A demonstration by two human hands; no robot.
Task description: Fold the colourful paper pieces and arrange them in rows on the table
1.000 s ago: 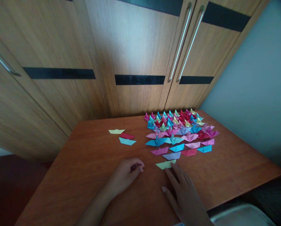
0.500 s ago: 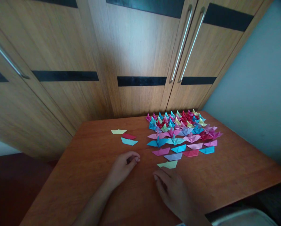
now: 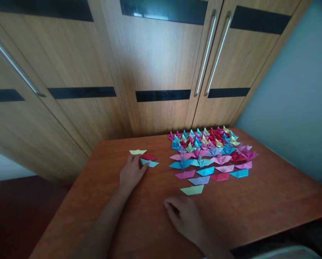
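My left hand [image 3: 132,172] reaches over a small group of folded papers at the left of the table. Its thumb is at the left end of a light blue folded paper boat shape [image 3: 150,163]. The fingertips, apart from the thumb, are by a red folded paper [image 3: 149,157] and a pale yellow one [image 3: 138,152]. My right hand [image 3: 186,217] rests on the table, fingers curled towards the thumb, with nothing visible in it. Just beyond it lies a flat pale green folded paper [image 3: 192,190].
Several flat folded papers, among them a purple one [image 3: 199,180] and a red one [image 3: 219,176], lie in rows at the right. Behind them stand many colourful paper cranes [image 3: 201,142]. A wooden wardrobe [image 3: 161,57] backs the table [image 3: 96,180]; a wall [image 3: 290,108] flanks the right.
My left hand has moved forward and left to the small group of papers, its fingers spreading. My right hand has shifted slightly left and back from the pale green paper.
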